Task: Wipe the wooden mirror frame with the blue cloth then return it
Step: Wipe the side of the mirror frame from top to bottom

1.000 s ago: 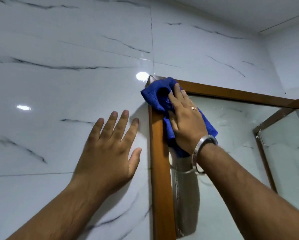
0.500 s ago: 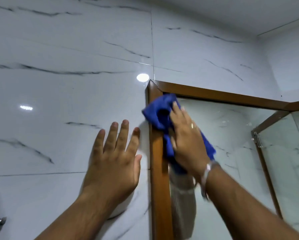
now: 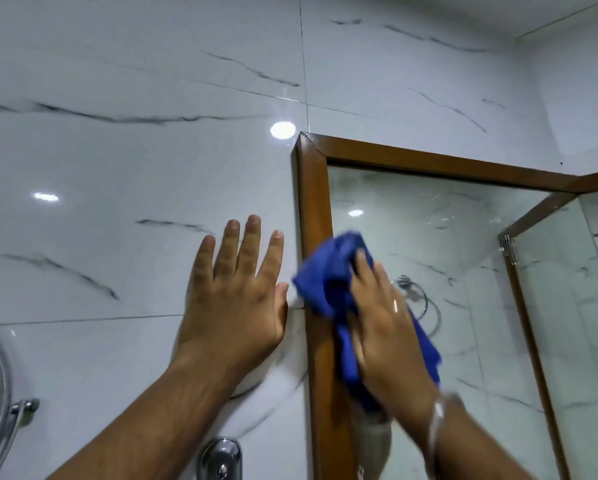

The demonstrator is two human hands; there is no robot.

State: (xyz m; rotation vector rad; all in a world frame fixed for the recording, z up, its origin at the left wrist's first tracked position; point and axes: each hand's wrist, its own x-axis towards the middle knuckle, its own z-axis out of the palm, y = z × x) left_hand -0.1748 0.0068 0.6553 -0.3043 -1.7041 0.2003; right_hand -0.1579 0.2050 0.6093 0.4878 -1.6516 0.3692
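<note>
Against the left upright of the wooden mirror frame [image 3: 314, 216], seen from the head camera, the right hand [image 3: 389, 327] presses the blue cloth [image 3: 328, 285], fingers closed over the bunched fabric. The cloth covers the upright about halfway down the visible length and spills onto the mirror glass [image 3: 429, 237] beside it; hand and cloth are blurred. A metal bangle [image 3: 437, 420] sits on that wrist. The left hand [image 3: 237, 299] lies flat and spread on the white marble wall tile [image 3: 117, 168] just left of the frame, fingers apart and pointing up, thumb close to the cloth's edge, holding nothing. The frame's top left corner is bare, with a bright light spot on the tile next to it. Chrome fittings [image 3: 221, 459] show at the bottom edge and at the far left. Reflected in the glass are a towel ring [image 3: 415, 296] and veined tiles.
</note>
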